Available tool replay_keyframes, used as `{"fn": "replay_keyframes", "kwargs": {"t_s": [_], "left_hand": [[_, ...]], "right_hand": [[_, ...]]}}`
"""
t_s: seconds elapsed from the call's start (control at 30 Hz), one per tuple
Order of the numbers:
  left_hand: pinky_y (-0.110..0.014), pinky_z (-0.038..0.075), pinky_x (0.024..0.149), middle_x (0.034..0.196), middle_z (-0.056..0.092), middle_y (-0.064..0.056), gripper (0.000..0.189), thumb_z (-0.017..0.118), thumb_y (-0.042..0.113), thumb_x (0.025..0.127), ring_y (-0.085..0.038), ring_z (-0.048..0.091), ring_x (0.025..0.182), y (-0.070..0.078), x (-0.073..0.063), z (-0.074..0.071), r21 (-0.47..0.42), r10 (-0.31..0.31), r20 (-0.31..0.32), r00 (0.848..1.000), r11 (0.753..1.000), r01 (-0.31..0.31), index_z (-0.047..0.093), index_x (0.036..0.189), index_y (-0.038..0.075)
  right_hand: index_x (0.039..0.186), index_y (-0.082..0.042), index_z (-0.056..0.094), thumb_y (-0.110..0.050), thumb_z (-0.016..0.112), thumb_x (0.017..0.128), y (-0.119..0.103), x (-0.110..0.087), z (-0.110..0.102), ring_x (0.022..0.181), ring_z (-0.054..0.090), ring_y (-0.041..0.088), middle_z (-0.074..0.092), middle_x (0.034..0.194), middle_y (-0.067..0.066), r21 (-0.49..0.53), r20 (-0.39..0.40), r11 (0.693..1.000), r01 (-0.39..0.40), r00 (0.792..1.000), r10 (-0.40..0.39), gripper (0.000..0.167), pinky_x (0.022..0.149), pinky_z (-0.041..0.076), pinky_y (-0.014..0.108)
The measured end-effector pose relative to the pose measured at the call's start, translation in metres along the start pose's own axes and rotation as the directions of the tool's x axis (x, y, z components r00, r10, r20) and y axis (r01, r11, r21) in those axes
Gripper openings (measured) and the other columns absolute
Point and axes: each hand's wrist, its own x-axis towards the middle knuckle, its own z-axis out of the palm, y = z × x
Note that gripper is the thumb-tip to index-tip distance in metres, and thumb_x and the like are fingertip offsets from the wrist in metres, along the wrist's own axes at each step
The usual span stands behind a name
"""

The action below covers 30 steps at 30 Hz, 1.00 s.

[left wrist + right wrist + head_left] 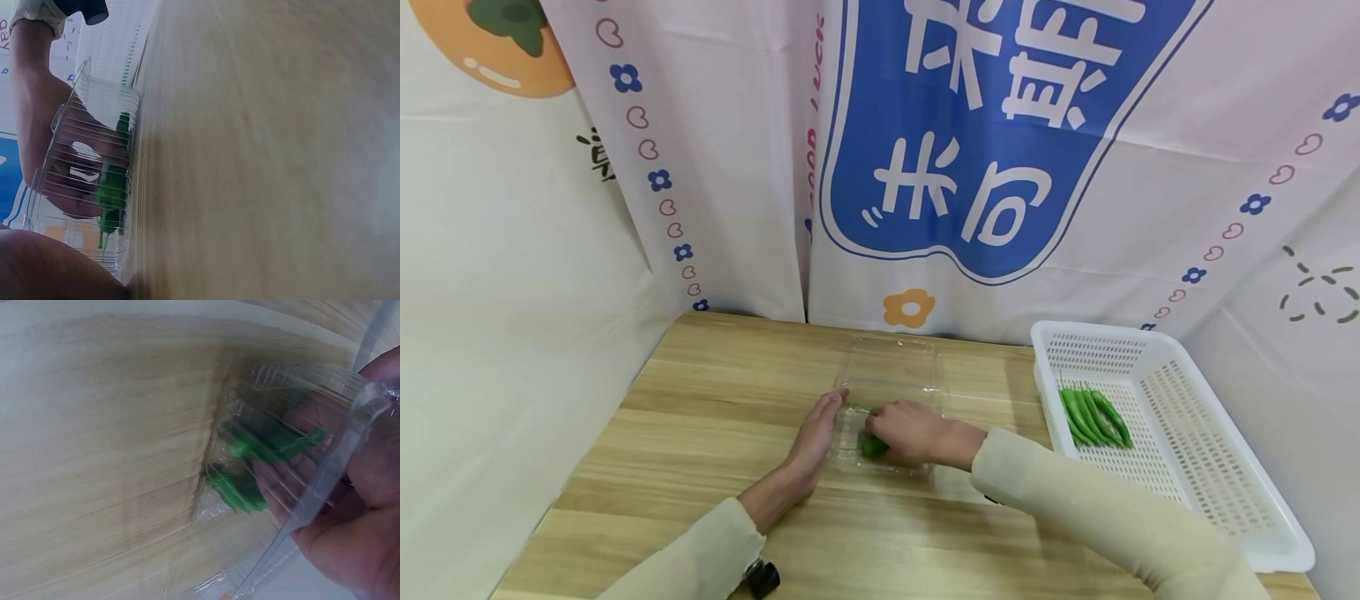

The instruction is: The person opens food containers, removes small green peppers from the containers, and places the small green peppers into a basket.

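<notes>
A clear plastic box (917, 468) lies on the wooden table with its transparent lid (891, 358) folded back on the far side. My right hand (910, 432) reaches down into it, fingers curled around green chili peppers (874, 447) close to the bottom. Through the box wall, the left wrist view shows the peppers (111, 187) under those fingers. Blur in the right wrist view leaves the exact grip on the peppers (240, 490) unclear. Along the box's left side, my left hand (812, 442) rests with fingers extended, touching the wall.
To the right stands a white perforated basket (1213, 450), with several green chili peppers (1093, 417) lined up at its left side. Printed white cloth (737, 208) hangs behind the table and at both sides. Bare wood (700, 400) extends left of the box.
</notes>
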Motion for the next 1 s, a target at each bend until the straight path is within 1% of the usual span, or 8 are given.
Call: {"fn": "replay_keyframes", "kwargs": {"t_s": [0.13,0.27,0.4,0.57,0.8,1.0], "left_hand": [[-0.066,0.008,0.129,0.175,0.02,-0.018,0.057,0.027,0.04,0.117,-0.042,0.007,0.162,-0.0005,0.0002,0.0001,-0.003,0.002,-0.004,1.0,1.0,-0.002,0.032,0.165,0.009],[-0.066,0.008,0.129,0.174,0.021,-0.019,0.056,0.027,0.04,0.117,-0.042,0.008,0.162,-0.0004,-0.0001,0.0003,0.0,0.004,-0.006,1.0,1.0,-0.004,0.032,0.164,0.01],[-0.066,0.008,0.129,0.174,0.022,-0.019,0.056,0.027,0.039,0.117,-0.042,0.009,0.162,0.0001,-0.0002,0.0005,0.001,0.006,-0.012,1.0,1.0,-0.006,0.033,0.164,0.009],[-0.065,0.008,0.129,0.174,0.023,-0.018,0.055,0.027,0.038,0.117,-0.041,0.008,0.162,0.0005,-0.0007,0.0006,0.003,0.006,-0.015,1.0,1.0,-0.006,0.034,0.164,0.01],[-0.067,0.006,0.129,0.175,0.021,-0.017,0.056,0.027,0.04,0.117,-0.042,0.006,0.162,0.0008,-0.0019,-0.0001,0.002,0.002,-0.003,1.0,1.0,-0.002,0.033,0.164,0.011],[-0.068,0.006,0.128,0.175,0.021,-0.018,0.056,0.027,0.04,0.117,-0.043,0.006,0.162,0.0011,-0.0022,-0.0002,0.008,0.004,-0.004,1.0,1.0,-0.004,0.033,0.164,0.011]], "right_hand": [[0.084,-0.017,0.062,-0.022,0.083,0.09,0.0012,0.0019,-0.0008,0.062,0.046,0.007,0.055,0.077,-0.008,0.001,0.02,1.0,0.001,1.0,-0.001,0.023,0.053,0.04,0.022],[0.082,-0.018,0.06,-0.019,0.085,0.088,0.0026,0.0037,-0.0002,0.059,0.044,0.006,0.053,0.073,-0.009,-0.005,0.032,1.0,0.003,0.999,-0.002,0.025,0.051,0.036,0.021],[0.081,-0.018,0.06,-0.017,0.086,0.085,0.0029,0.0042,-0.0003,0.059,0.046,0.006,0.054,0.072,-0.008,-0.021,0.04,1.0,0.007,0.999,-0.006,0.026,0.051,0.039,0.02],[0.084,-0.016,0.063,-0.018,0.087,0.085,0.0026,0.0041,-0.0018,0.061,0.048,0.007,0.056,0.074,-0.007,-0.032,0.054,0.999,0.007,0.999,-0.005,0.024,0.053,0.041,0.021],[0.086,-0.015,0.064,-0.02,0.087,0.086,0.0024,0.0029,-0.0031,0.064,0.05,0.007,0.058,0.078,-0.005,-0.033,0.059,0.999,0.003,0.998,-0.001,0.024,0.054,0.043,0.02],[0.081,-0.016,0.06,-0.024,0.085,0.09,0.0008,-0.0004,-0.0045,0.064,0.051,0.007,0.057,0.078,-0.006,-0.024,0.044,1.0,0.008,0.999,-0.006,0.028,0.055,0.045,0.019]]}}
